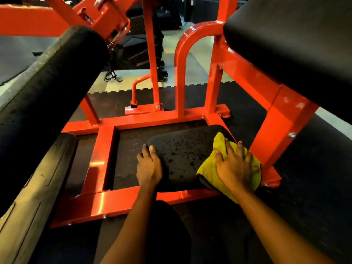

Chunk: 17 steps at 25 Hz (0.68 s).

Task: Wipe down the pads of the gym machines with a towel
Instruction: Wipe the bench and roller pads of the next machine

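A low black pad (pixel 182 155) of the red gym machine lies in front of me, its top speckled with wet droplets. My right hand (pixel 235 164) presses flat with spread fingers on a folded yellow towel (pixel 207 168) at the pad's right side. My left hand (pixel 148 164) rests on the pad's left edge, fingers over the rim. A long black roller pad (pixel 49 88) slants across the left. A large black pad (pixel 297 39) sits at the upper right.
The red steel frame (pixel 106 199) boxes in the low pad, with uprights (pixel 180 77) behind it and a sloping beam (pixel 274 119) to the right. Dark rubber flooring (pixel 314 168) lies around. A tan padded surface (pixel 28 206) is at the lower left.
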{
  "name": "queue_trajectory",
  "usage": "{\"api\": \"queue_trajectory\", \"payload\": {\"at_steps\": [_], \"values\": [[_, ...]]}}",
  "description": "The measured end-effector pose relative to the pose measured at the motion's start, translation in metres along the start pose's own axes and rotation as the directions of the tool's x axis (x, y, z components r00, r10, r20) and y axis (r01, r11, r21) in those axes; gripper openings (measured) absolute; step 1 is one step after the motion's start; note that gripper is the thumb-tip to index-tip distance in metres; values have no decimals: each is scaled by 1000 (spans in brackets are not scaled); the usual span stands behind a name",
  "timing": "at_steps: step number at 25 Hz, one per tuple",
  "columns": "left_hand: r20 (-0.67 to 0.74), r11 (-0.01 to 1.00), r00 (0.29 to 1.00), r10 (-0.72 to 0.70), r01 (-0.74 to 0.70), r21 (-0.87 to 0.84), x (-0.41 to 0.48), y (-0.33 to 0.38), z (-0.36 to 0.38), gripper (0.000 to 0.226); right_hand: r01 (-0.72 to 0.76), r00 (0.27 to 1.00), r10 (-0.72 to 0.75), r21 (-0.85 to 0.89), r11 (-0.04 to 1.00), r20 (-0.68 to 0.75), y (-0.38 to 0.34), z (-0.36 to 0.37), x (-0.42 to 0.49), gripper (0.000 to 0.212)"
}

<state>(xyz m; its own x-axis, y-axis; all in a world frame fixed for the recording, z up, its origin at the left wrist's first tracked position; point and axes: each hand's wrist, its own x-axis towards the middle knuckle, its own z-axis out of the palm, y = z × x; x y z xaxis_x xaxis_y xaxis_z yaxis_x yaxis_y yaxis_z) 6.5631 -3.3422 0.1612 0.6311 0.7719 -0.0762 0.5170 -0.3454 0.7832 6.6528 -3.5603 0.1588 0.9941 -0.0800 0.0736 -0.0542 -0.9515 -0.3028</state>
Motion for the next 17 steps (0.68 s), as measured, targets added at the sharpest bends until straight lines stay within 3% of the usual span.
{"api": "queue_trajectory", "payload": {"at_steps": [3,8,13,17], "values": [[-9,1000,1000,18,-18,4,0,-1,1,58,-28,992,19,70,997,123,-9,-12,49,61],[-14,1000,1000,18,-18,19,2,-2,3,61,62,998,-61,-16,998,23,13,8,24,61],[-13,1000,1000,14,-14,12,0,-2,1,60,50,984,-67,105,993,165,-3,-11,72,60],[-17,999,999,35,-35,12,-1,-1,1,60,97,993,-97,-1,995,66,18,4,36,61]]}}
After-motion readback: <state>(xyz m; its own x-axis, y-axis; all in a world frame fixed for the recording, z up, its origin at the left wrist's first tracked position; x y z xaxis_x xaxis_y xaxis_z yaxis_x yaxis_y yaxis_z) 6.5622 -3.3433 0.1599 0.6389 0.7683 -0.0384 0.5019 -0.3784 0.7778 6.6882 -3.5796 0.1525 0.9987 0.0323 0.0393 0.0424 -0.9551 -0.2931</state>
